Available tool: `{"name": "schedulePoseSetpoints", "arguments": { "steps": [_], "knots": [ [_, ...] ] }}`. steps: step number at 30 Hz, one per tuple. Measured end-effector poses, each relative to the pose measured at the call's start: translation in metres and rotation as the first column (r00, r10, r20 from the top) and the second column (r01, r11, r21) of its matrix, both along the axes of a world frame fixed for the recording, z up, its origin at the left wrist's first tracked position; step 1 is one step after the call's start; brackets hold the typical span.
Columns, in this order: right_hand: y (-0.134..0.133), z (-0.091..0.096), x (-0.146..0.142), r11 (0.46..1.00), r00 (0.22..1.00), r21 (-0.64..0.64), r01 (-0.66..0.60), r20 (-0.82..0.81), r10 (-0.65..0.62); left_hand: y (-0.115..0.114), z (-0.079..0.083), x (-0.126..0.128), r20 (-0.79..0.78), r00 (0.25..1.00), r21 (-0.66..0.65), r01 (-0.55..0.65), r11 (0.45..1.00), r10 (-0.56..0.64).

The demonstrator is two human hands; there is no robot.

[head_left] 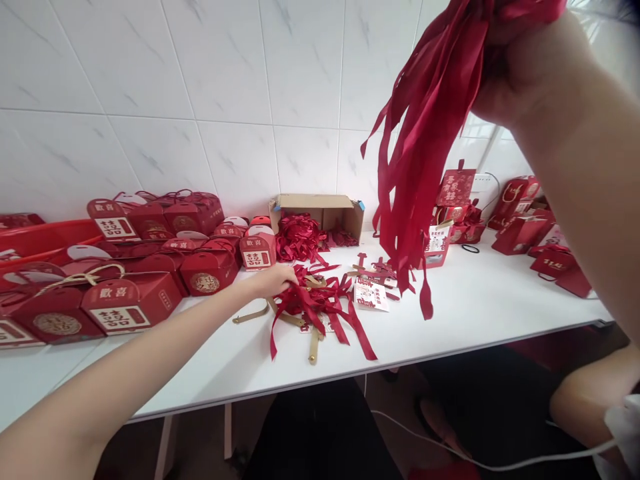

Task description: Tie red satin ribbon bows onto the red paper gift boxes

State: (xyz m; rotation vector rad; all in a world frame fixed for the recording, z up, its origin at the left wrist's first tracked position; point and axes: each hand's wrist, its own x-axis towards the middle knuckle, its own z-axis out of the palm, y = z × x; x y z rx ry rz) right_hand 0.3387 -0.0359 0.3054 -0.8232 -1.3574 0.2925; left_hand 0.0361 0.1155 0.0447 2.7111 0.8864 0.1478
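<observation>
High on the right, my right hand (520, 63) is closed around a thick bunch of red ribbons (435, 127), whose loose ends hang down over the table. My left hand (281, 280) reaches to the middle of the table, its fingers closed on ribbons in a smaller red ribbon pile (313, 300). Gold strips with round studs (314, 345) stick out from under that pile. Beside it on the right lie a white-and-red printed card (371, 295) and several dark red strips (383, 270).
Red gift boxes with handles (210, 270) crowd the left of the white table (450, 320). A cardboard box (315, 201) at the wall holds more red ribbons (300, 237). Further red boxes (525, 233) stand right, near a black ring (470, 249). Another person's leg (595, 387) shows lower right.
</observation>
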Motion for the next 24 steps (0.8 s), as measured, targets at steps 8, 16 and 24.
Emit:
{"name": "schedulePoseSetpoints", "arguments": {
  "steps": [8,16,24],
  "knots": [
    [0.015,-0.025,-0.021,0.896,0.897,-0.145,-0.419,0.083,0.433,-0.018,0.145,0.012,0.571,0.802,0.158,-0.316,0.936,0.175],
    [0.04,-0.073,-0.09,0.7,0.734,-0.439,-0.564,0.122,0.668,-0.092,0.23,0.076,0.743,0.652,0.272,-0.084,0.959,-0.154],
    [0.028,-0.051,-0.047,0.861,0.886,-0.321,-0.395,0.113,0.449,-0.046,0.167,0.051,0.785,0.619,0.078,-0.132,0.988,0.02]
  ]
}}
